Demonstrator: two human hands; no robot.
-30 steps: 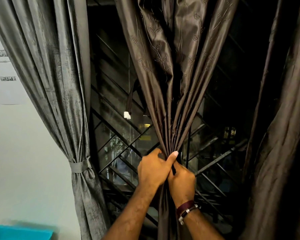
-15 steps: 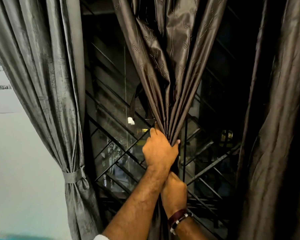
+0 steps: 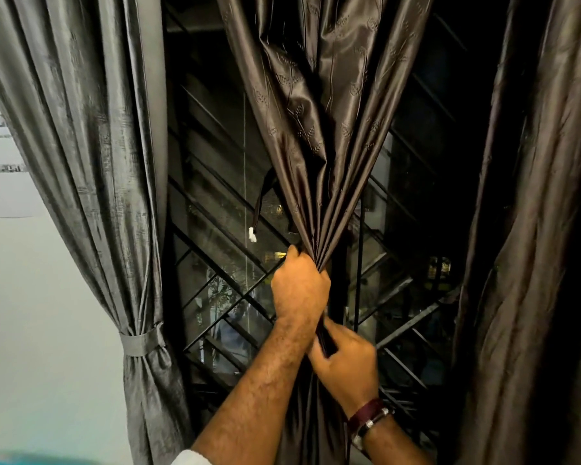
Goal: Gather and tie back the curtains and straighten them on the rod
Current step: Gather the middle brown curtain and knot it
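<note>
A shiny brown middle curtain (image 3: 319,135) hangs in the centre, bunched into a narrow bundle. My left hand (image 3: 299,290) grips the bundle at its gathered neck. Just below it, my right hand (image 3: 348,364) grips the same bundle lower down. A dark tie strap with a white tip (image 3: 253,234) dangles behind the curtain to the left of my left hand. A grey curtain (image 3: 91,156) on the left is held by a grey tieback band (image 3: 141,344). Another brown curtain (image 3: 534,229) hangs loose on the right.
Behind the curtains is a dark window with a diagonal metal grille (image 3: 222,297). A pale wall (image 3: 41,297) with paper sheets (image 3: 4,169) lies to the left. A teal edge (image 3: 31,459) shows at the bottom left.
My left hand has slid up the bundle above my right hand, which stays lower. The view has shifted slightly.
</note>
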